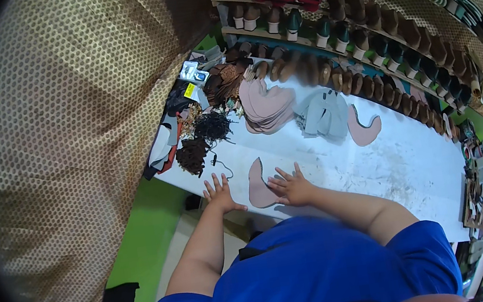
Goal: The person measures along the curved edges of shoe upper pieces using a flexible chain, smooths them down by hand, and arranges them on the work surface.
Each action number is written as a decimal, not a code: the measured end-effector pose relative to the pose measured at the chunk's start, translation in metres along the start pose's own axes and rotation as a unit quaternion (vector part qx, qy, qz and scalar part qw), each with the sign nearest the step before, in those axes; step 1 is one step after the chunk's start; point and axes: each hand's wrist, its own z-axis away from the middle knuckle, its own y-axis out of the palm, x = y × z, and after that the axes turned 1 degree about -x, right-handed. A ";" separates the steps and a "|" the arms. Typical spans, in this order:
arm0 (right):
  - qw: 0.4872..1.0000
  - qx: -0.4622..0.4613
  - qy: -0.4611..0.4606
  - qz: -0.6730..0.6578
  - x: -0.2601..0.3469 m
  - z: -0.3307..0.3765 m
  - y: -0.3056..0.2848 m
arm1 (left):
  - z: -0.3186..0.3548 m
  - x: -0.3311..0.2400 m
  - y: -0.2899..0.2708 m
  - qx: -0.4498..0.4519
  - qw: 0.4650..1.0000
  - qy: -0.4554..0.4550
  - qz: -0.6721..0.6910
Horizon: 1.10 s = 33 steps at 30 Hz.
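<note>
Near the front edge of the white table (391,161) lies a flat pink curved piece (259,187), perhaps a cut shoe part. My right hand (293,186) is at its right side, fingers spread, some fingertips over its edge. To the left of the piece, my left hand (219,197) is spread open at the table's edge and holds nothing. A second pink curved piece (365,131) lies farther right. Behind the near piece stands a stack of pink pieces (265,103), with a pile of grey-green pieces (323,116) beside it.
Black cord bundles (212,126) and dark brown strips (192,156) crowd the table's left end. Rows of brown shoes (362,86) line the back, below shelves of heeled shoes (341,37). A patterned gold curtain (77,124) hangs at the left. More racks (478,185) stand at the right.
</note>
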 end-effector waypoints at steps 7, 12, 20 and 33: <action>1.000 0.010 -0.025 -0.016 0.005 -0.015 0.014 | -0.006 0.000 0.004 0.002 1.000 -0.006 0.002; 0.999 0.007 -0.016 -0.027 0.001 -0.029 0.013 | -0.005 0.000 0.003 0.005 1.000 -0.004 0.001; 0.999 0.035 -0.001 -0.012 -0.012 -0.054 0.004 | -0.005 -0.001 0.000 0.009 1.000 -0.003 -0.004; 0.998 0.048 0.044 -0.005 -0.027 -0.087 -0.013 | -0.001 -0.001 -0.002 0.008 1.000 -0.004 -0.003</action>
